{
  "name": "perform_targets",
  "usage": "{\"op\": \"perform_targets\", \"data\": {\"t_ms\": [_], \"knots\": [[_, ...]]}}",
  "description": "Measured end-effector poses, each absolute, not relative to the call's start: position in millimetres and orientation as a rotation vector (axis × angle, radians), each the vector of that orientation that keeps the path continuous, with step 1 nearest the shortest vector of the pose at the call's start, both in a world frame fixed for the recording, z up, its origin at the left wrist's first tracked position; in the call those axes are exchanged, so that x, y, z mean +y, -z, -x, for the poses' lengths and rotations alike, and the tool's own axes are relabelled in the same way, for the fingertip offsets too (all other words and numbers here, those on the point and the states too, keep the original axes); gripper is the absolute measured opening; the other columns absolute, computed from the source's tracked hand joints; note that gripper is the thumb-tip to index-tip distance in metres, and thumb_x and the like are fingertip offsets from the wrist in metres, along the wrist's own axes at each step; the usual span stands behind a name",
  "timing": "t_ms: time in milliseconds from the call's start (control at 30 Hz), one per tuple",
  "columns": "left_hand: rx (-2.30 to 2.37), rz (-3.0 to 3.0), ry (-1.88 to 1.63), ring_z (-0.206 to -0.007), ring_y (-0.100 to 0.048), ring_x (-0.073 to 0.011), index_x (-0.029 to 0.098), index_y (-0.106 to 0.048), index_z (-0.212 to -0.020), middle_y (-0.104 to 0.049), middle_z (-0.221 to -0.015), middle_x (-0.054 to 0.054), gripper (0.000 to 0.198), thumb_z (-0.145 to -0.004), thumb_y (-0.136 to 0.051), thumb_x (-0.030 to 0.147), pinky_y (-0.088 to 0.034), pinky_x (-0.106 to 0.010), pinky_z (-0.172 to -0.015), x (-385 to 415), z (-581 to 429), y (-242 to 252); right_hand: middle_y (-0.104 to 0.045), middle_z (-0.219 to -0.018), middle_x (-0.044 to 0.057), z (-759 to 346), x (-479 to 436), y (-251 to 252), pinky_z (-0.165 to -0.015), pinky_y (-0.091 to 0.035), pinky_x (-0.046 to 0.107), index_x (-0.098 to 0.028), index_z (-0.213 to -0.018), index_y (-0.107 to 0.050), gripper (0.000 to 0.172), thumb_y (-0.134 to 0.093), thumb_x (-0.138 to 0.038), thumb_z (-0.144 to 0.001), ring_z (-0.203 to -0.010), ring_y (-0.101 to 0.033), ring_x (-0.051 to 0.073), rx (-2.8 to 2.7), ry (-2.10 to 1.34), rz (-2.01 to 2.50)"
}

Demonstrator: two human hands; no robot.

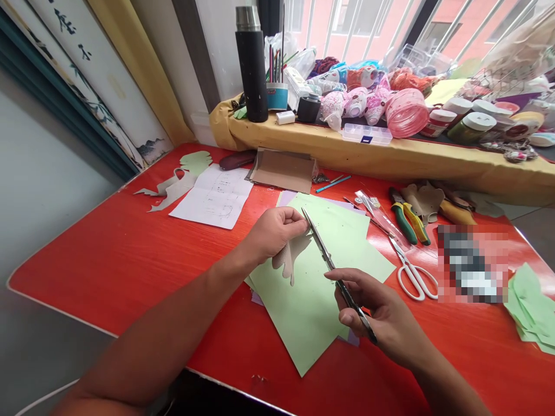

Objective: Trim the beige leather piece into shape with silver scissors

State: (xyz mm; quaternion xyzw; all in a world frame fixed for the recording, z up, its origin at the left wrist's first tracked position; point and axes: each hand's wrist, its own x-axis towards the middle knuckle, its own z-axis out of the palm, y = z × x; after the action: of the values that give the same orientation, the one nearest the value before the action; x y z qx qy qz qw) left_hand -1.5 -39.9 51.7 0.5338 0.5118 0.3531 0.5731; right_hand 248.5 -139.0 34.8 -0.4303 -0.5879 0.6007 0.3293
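Observation:
Over the light green sheets (299, 323), my left hand (277, 234) pinches a greyish-beige cut-out piece (287, 260) between thumb and fingers. Its lobed, wavy edge hangs below the fingers; part of it is hidden by the hand. A pair of scissors (321, 242) with metal blades and dark handles is in my right hand (368, 312). The blade tips point up and left, close beside the left fingertips and the cut piece. Whether the blades touch the piece, I cannot tell. The fingers partly hide the handles.
White-handled scissors (418, 280) and green-yellow pliers (410, 216) lie right of the sheets. Green paper cut-outs (531, 306) rest at the far right. Left stand a written white sheet (212, 196) and beige scraps (173, 188). A black thermos (251, 69) stands on the crowded sill.

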Motion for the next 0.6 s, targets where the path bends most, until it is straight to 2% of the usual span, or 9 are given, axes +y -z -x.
{"op": "perform_targets", "data": {"t_ms": [200,600], "knots": [[1.199,-1.247,-0.783,-0.033,-0.048,-0.0088,0.022,-0.066,-0.086,-0.06,-0.064,0.003,0.017,-0.094,-0.068,0.036,-0.024,-0.023,-0.028,-41.7,1.0,-57.0,-0.051,-0.073,-0.004,-248.0,-139.2,-34.1,-0.048,-0.04,0.024,-0.025,-0.13,-0.074,0.045,-0.084,-0.051,-0.095,-0.057,-0.043,0.013,-1.557,-1.558,1.086],[1.208,-1.237,-0.788,-0.034,-0.049,-0.0096,0.022,-0.066,-0.083,-0.057,-0.06,0.004,0.015,-0.092,-0.069,0.033,-0.024,-0.023,-0.028,-41.9,-1.2,-58.8,-0.047,-0.072,-0.005,-248.4,-139.5,-33.0,-0.049,-0.041,0.023,-0.028,-0.13,-0.073,0.043,-0.083,-0.051,-0.095,-0.058,-0.041,0.013,-1.563,-1.567,1.122]]}}
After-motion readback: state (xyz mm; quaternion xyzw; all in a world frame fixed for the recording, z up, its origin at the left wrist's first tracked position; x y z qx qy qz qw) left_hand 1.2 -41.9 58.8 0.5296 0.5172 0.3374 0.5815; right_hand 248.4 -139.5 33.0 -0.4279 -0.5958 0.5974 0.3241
